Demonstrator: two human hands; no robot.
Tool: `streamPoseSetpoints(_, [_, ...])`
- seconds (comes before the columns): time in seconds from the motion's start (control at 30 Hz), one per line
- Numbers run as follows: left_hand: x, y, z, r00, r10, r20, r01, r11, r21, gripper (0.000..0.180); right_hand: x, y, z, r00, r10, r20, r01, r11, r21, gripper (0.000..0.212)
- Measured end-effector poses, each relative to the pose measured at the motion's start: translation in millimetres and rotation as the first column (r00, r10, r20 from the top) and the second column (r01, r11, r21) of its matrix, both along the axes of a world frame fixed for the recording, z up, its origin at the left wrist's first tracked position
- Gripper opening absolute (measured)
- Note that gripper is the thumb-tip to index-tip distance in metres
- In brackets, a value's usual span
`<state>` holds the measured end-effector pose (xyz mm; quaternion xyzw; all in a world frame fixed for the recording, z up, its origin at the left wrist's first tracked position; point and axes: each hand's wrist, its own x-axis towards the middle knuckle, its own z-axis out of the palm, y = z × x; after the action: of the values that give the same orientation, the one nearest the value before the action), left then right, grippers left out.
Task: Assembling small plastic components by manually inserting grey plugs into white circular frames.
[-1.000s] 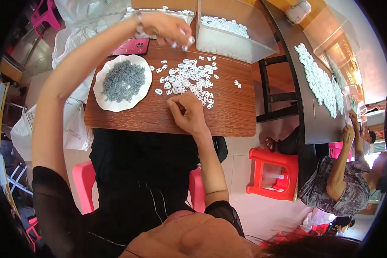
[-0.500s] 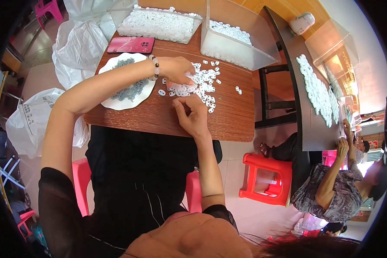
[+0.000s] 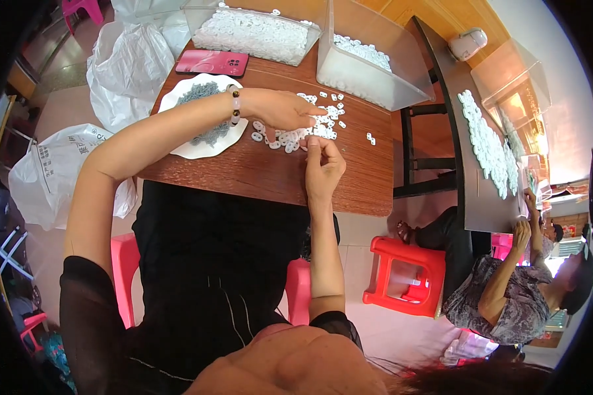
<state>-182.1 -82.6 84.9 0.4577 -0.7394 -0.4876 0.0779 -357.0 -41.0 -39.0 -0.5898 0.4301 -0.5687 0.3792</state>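
Small white plastic pieces [image 3: 288, 139], each with two holes, lie in a loose pile on the brown wooden table [image 3: 244, 172]. My left hand [image 3: 277, 110] reaches over the pile from the left, palm down. Its index finger stretches out to the right and its thumb hangs apart, touching or just above the pieces. At the pile's near right edge is my right hand [image 3: 325, 170], its thumb and fingers drawn together. What lies between those fingertips, if anything, is too small to make out. A white wavy-rimmed plate [image 3: 186, 146] of small grey pieces [image 3: 211, 135] sits partly under my left forearm.
Two clear bins, left [image 3: 260, 52] and right [image 3: 362, 89], hold more white pieces at the back. A pink phone [image 3: 212, 62] lies beside them. White bags [image 3: 128, 72] stand left. Right are a red stool [image 3: 405, 276], and a person [image 3: 507, 289] at a dark table [image 3: 478, 204].
My right hand has moved right along the pile's near edge. My left hand has shifted slightly right, its index finger now stretched out. Pieces at the pile's left side are more spread.
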Motion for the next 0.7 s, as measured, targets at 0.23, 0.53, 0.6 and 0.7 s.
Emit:
streamPoseSetpoints(0.23, [15.9,-13.1,-42.0,0.994,0.024,-0.104,-0.029,0.999,-0.042,0.047,-0.4,-1.1,0.7,0.998,-0.051,-0.035,0.051,0.999,0.009,0.017])
streamPoseSetpoints(0.53, [14.5,-2.2,-75.8,0.905,0.213,-0.368,-0.258,0.963,-0.076,0.042,1.9,-0.9,4.0,0.995,-0.095,0.017,0.095,0.996,0.005,0.018])
streamPoseSetpoints(0.6, [9.2,2.5,-76.6,0.902,0.218,-0.373,-0.278,0.954,-0.114,0.040,0.8,-0.1,4.8,0.996,-0.085,0.001,0.085,0.996,0.009,0.019])
streamPoseSetpoints(0.7, [6.3,7.9,-78.1,0.897,0.214,-0.387,-0.314,0.925,-0.216,0.036,1.0,1.1,4.7,0.998,-0.063,-0.014,0.063,0.998,0.026,0.018])
